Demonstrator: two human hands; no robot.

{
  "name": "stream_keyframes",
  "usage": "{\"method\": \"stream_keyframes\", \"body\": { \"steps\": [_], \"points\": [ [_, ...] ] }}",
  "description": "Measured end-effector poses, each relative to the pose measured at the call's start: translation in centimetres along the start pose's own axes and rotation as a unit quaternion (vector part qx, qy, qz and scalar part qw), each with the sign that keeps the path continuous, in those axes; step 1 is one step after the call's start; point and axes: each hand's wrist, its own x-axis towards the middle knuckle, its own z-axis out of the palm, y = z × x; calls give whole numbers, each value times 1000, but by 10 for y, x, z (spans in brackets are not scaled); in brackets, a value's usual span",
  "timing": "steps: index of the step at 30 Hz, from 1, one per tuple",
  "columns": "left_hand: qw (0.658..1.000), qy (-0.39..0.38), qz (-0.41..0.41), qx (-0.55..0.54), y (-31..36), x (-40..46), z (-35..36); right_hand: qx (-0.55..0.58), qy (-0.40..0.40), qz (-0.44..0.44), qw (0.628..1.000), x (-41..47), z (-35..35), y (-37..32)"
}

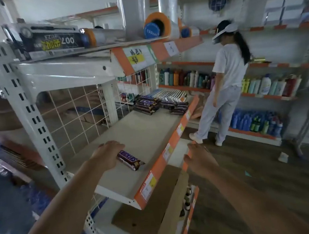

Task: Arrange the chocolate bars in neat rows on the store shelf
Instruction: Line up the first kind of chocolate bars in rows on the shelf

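Head view gave me one bar (130, 159) lying on the near end of the shelf (147, 131), wrapper up, its far tip angled toward the orange lip (173, 140); my left hand (107, 155) lay over its near end, fingers curled down onto the wrapper, thumb hidden, so I judged it a loose hold and could not tell how firm; the bar touched the shelf board and sat well apart from the rest. My right hand (199, 158) hung just outside the shelf front, below the lip, fingers spread and holding nothing; whether its fingertips touched the lower shelf's orange edge I could not tell.

Farther along the same board, at the far end, the stack (146, 105) of bars lay piled against the wire grid (69, 114), with a second, lower pile (177, 106) just beside it nearer the lip, and flat white-and-blue packs (168, 94) behind them; between those piles and my bar the board lay bare.

I judged the step to be placing, or setting straight, a first bar at this end; the row itself was hardly begun. The next move, as I read it, called for turning the bar square to the lip, then fetching more from the far piles to lay alongside it; the free right hand seemed the one for that reach.

Beyond, a person (226, 78) in white stood at another shelf of bottles (184, 78).
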Motion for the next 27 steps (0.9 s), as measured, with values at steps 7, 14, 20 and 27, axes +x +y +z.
{"method": "stream_keyframes", "body": {
  "steps": [7, 14, 20, 27],
  "points": [
    [998, -42, 38, 32, 9, 22, 11, 6, 3, -5, 1000, 21, 9, 0],
    [985, -62, 88, 136, 13, 31, 12, 12, -5, -15, 1000, 35, 12, 3],
    [997, -28, 72, 28, 5, 25, 9, 29, -5, -47, 998, 40, 10, -2],
    [994, 105, 35, -16, 10, 7, 12, 209, -23, -73, 975, 52, 2, -39]
  ]
}}
